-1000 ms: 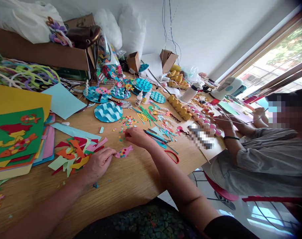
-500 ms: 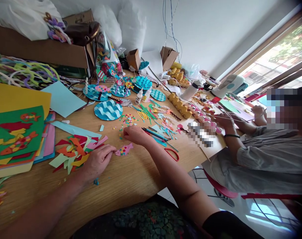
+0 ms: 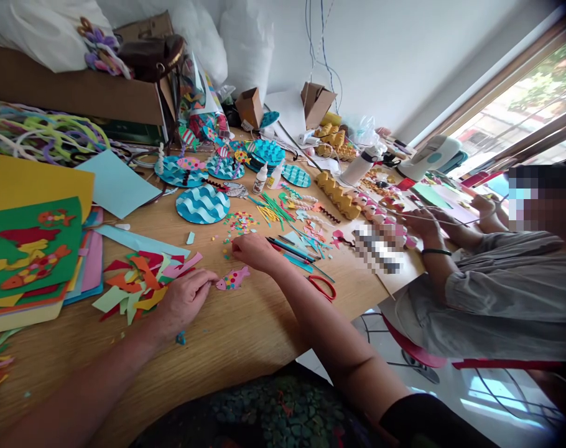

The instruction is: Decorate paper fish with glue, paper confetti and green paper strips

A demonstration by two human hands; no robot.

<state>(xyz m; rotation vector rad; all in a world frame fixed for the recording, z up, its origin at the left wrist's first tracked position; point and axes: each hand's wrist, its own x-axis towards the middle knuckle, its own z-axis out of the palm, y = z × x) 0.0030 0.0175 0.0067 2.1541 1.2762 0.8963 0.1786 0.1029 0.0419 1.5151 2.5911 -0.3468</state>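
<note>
Paper fish (image 3: 232,279) could be skidding if my left hand (image 3: 190,300), bunched at its nose, bumps it; can't tell if that or my curled right hand (image 3: 254,252) is gripping anything.

With the paper fish (image 3: 233,279) as the clock's centre on the desk (image 3: 264,323), scissors (image 3: 332,292) lie at three o'clock, pens (image 3: 290,250) at two, paper dots (image 3: 240,221) at twelve, the nearest disc (image 3: 203,205) at eleven. At nine are paper scraps (image 3: 145,274) and (farther from the fish) the sheet stack (image 3: 22,214).
</note>
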